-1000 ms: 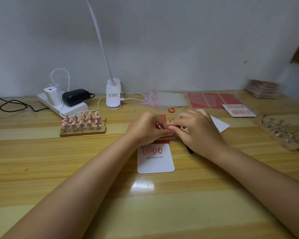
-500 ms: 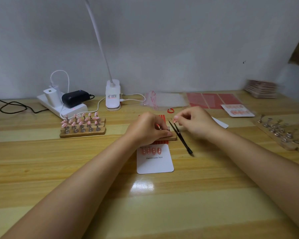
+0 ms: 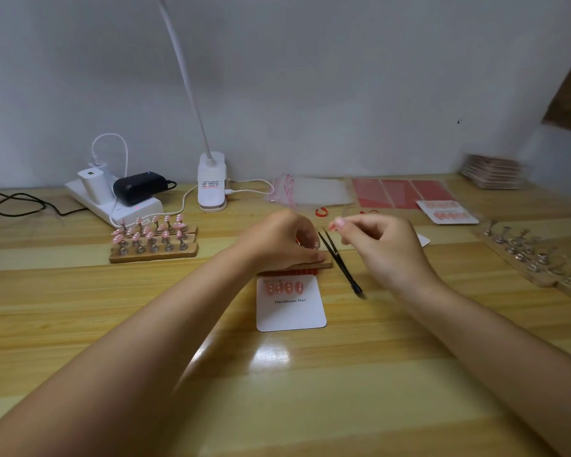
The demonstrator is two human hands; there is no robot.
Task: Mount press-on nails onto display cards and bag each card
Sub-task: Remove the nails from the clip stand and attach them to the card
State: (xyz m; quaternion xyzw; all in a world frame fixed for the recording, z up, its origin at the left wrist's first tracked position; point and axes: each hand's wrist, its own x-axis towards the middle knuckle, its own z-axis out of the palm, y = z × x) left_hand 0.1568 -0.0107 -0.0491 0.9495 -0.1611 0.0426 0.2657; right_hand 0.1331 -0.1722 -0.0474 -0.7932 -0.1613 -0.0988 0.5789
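Observation:
A white display card (image 3: 290, 313) printed "Handmade Nail" lies at the table's middle with several pink press-on nails (image 3: 282, 287) in a row along its top. Just behind it, my left hand (image 3: 277, 242) curls over a small wooden nail stand (image 3: 325, 263) and holds it down. My right hand (image 3: 379, 249) hovers to the right of it, thumb and forefinger pinching a small pink nail (image 3: 333, 225) at the tips. Black tweezers (image 3: 342, 265) lie on the table between my hands.
A wooden stand of pink nails (image 3: 152, 240) sits at the left. Behind are a power strip (image 3: 112, 202), a lamp base (image 3: 211, 183), clear bags (image 3: 314, 192) and red sheets (image 3: 402, 192). A filled card (image 3: 447, 212), empty metal stands (image 3: 524, 252) and a card stack (image 3: 491, 171) are at the right.
My right hand has pulled away from the stand, up and to the right, with its fingertips pinched. That uncovered the tweezers. My left hand stays on the stand.

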